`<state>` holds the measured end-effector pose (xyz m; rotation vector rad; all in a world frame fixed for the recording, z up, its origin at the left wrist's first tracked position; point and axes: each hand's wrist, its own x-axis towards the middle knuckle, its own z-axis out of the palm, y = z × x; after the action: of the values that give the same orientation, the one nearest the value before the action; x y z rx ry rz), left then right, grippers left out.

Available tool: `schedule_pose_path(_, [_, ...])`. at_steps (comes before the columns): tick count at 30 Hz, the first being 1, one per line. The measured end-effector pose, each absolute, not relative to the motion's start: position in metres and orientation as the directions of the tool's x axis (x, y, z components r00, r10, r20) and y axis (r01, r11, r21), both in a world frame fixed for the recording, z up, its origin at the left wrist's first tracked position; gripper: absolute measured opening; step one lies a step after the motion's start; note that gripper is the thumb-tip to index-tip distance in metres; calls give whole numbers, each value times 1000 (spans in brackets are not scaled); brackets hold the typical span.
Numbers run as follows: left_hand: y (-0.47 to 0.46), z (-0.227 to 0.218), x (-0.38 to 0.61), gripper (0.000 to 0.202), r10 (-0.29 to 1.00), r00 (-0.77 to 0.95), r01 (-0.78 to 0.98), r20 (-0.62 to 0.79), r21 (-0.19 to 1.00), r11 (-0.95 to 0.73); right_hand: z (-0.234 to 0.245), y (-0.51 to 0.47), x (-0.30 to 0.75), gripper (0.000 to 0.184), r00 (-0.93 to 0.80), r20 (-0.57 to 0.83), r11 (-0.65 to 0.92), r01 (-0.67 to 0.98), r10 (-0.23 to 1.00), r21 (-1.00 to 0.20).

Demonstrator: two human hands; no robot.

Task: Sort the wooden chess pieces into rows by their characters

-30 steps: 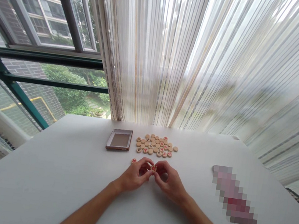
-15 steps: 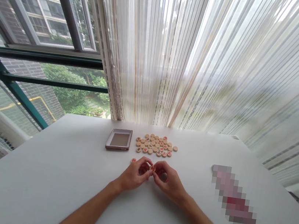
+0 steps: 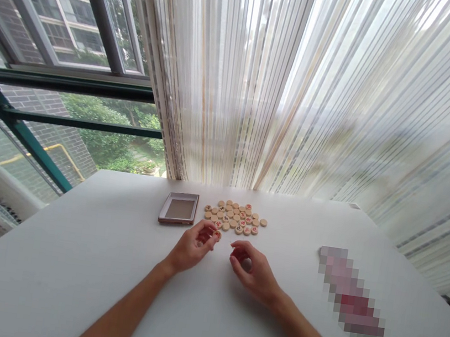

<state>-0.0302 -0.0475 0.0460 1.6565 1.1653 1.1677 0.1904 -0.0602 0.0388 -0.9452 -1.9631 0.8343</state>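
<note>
Toward the desk's far edge (image 3: pixel 307 208), near the clustered discs (image 3: pixel 230 214), the red-marked piece (image 3: pixel 218 235) is pinched by the left hand (image 3: pixel 189 248) alone, now released by the right hand (image 3: pixel 255 274); two-handed handling seems finished.

Item one: a small round disc of pale tan wood (image 3: pixel 217 236), red marking on its face, the character too small to read from here. Pinched between thumb and fingertips of the left hand (image 3: pixel 196 247), marked face in view, just on the near side of the others.

Item two: a loose lot of matching pale tan wooden discs (image 3: pixel 236 217), lying flat in one layer on the white desk (image 3: pixel 114 242), closely packed, many touching. Faces mixed: several bear red characters, a few black, many show plain wood. One plain disc sits at the far right end. The left hand's fingers cover part of the near-left edge.
</note>
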Motion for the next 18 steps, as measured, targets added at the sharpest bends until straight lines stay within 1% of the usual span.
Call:
schedule_pose_path(9, [-33,42,-54,31,968,43,207,248,945,-252,37,-59,191,20,-395,351,491,346,849,-799])
schedule_pose_path(13, [-28,41,-60,33,965,-6,222,264,941,-256,36,-58,192,18,-395,358,500,354,846,-791])
schedule_pose_path(18, [-26,41,-63,34,968,-20,256,251,937,-238,36,-58,192,17,-395,368,510,355,842,-784])
